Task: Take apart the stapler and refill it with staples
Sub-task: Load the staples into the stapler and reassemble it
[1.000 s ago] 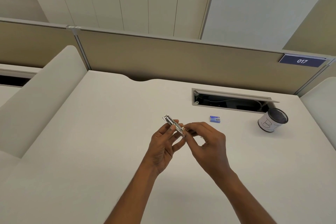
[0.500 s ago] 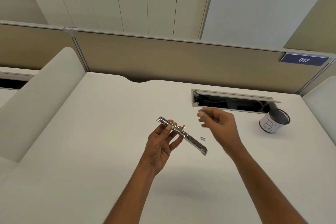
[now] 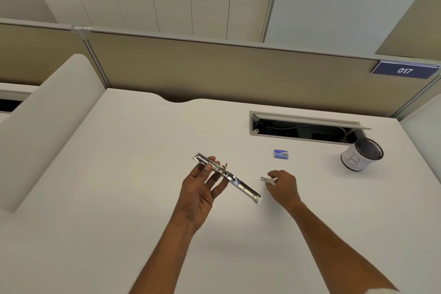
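1. Cup point(image 3: 361, 154), mesh-lined, stands on the desk point(image 3: 119, 198); contents not visible.
2. Staple box point(image 3: 281, 153) lies beside the right hand.
3. Left hand point(image 3: 199, 194) pinches the opened stapler point(image 3: 226, 176) above the desk.
4. Right hand point(image 3: 282, 187) pinches a staple strip point(image 3: 267, 180).

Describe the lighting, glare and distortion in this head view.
Head view: soft even light, faint shadows under both arms on the desk; bright glare on the chrome stapler in the left hand; wide-angle bowing of the partition; everything reasonably sharp.
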A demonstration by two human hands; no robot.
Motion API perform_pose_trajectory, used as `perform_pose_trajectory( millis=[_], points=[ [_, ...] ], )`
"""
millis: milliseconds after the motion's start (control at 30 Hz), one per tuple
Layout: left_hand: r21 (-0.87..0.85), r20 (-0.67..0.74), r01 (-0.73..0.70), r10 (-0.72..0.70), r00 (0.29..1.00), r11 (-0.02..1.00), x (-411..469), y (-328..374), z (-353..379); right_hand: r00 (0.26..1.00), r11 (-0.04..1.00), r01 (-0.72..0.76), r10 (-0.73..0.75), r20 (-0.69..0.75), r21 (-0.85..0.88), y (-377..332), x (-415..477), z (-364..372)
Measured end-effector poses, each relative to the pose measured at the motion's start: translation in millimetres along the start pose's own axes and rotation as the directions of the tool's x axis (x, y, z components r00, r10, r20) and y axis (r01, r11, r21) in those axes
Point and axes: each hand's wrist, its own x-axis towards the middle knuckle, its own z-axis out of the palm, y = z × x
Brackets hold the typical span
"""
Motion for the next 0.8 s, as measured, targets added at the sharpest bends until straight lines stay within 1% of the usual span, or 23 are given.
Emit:
perform_pose_trajectory(
  millis=[467,600,700,733,800],
  points=[
    [0.012,-0.014,0.009,-0.009,1.0,1.0,2.0,-4.3,0.7,0.991,0.963,0.132,-0.12,0.065,-0.235,-0.4,9.0,14.6],
    [0.003,-0.016,0.01,-0.01,1.0,1.0,1.3,-7.4,2.3,0.984,0.946,0.175,-0.16,0.075,-0.272,2.4,1.9,20.7],
    [0.004,-0.015,0.015,-0.015,1.0,1.0,0.1,-11.0,1.9,0.983,0.954,0.179,-0.161,0.092,-0.241,3.5,-6.2,25.4],
    [0.002,-0.014,0.018,-0.018,1.0,1.0,-0.4,-12.2,1.9,0.984,0.965,0.171,-0.158,0.081,-0.198,2.8,-8.8,26.7],
    [0.002,-0.009,0.021,-0.021,1.0,1.0,-1.2,-13.2,3.0,0.993,0.992,0.116,-0.116,0.015,-0.049,-2.2,-14.0,27.3]
  ],
)
